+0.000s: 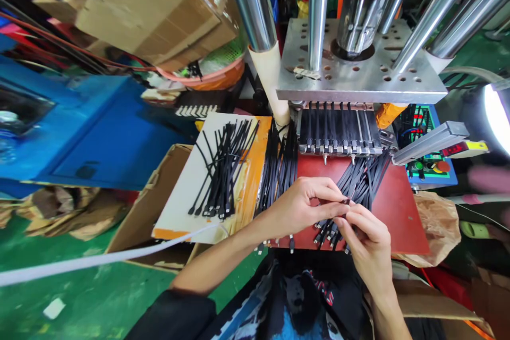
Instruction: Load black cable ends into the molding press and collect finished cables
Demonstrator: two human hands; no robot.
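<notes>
a small dark piece (346, 201), probably a cable end, is at the fingertips where the two hands meet. the left hand (306, 202) pinches it between thumb and fingers; the right hand (368, 236) is curled close, its thumb and forefinger almost together at the same spot, though i cannot tell whether it grips too.

right below and beyond the fingers, loose black cables (365, 176) lie on a red board (402, 218). just beyond the left hand, more cables (325, 127) sit side by side in a slotted fixture (362, 126), their connectors along its near edge, under a metal press plate (358, 82). left of the left hand is a long cable bundle (274, 170), and farther left a cable pile (223, 164) on a white panel (179, 191).

as i judge it, the fixture is at least partly loaded, the piece in hand is unfinished, and plenty of loose cables remain.

the fingers cover most of the piece and the cables under them; the fixture's far side is hidden by the plate, and its right-hand slots are hard to read.
</notes>
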